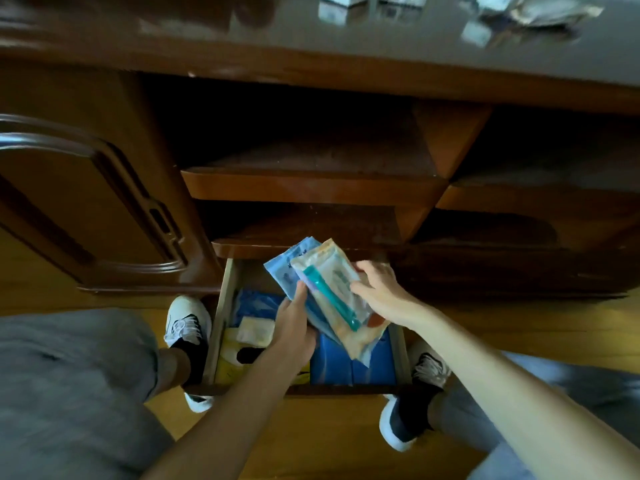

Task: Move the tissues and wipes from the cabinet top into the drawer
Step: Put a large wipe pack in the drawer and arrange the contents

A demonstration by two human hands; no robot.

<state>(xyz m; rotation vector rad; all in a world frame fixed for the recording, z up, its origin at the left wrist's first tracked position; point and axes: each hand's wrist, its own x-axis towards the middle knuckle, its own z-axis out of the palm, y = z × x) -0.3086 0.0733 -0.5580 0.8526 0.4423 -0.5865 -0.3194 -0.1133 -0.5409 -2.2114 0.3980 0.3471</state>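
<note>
The bottom drawer (219, 327) of the dark wooden cabinet is pulled out below me. Over it I hold two flat packs together: a blue tissue pack (284, 268) behind and a cream wipes pack (332, 289) with a teal strip in front. My left hand (294, 323) grips their lower left edge. My right hand (379, 292) holds the cream pack's right edge. Inside the drawer lie a blue pack (349, 365), a small cream pack (255, 330) and a yellow pack (228, 368). More small packs (479, 32) sit blurred on the cabinet top (381, 50).
Two open shelves (311, 188) jut out above the drawer. A closed cabinet door (86, 202) stands to the left. My shoes (188, 327) and knees flank the drawer on the wooden floor (311, 438).
</note>
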